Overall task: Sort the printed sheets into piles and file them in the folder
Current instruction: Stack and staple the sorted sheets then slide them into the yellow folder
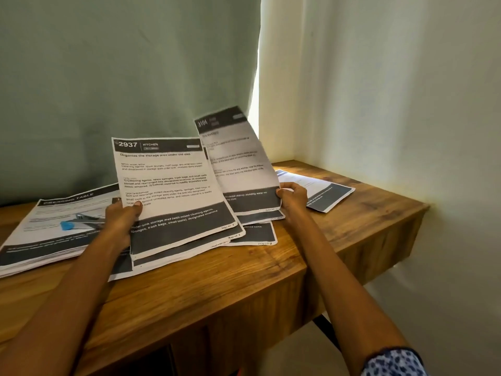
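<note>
I can read the front sheet (168,185): header "2937 KITCHEN", title "Organize the storage area under the sink", then "TASK DESCRIPTION" lower down. Its dark footer mentions "Under-sink storage area (with mixed cleaning agents". The raised sheet behind (235,158) shows a number, perhaps "3104". The left pile (54,229) reads "DRESSING TABLE".

Wood-grain surface (244,270) tucked into a corner. Greenish curtain (122,77) hangs right behind it, pale cream wall (406,90) to its right, daylight leaking through the gap (254,109) between them. Light floor (311,346) below the surface.
</note>
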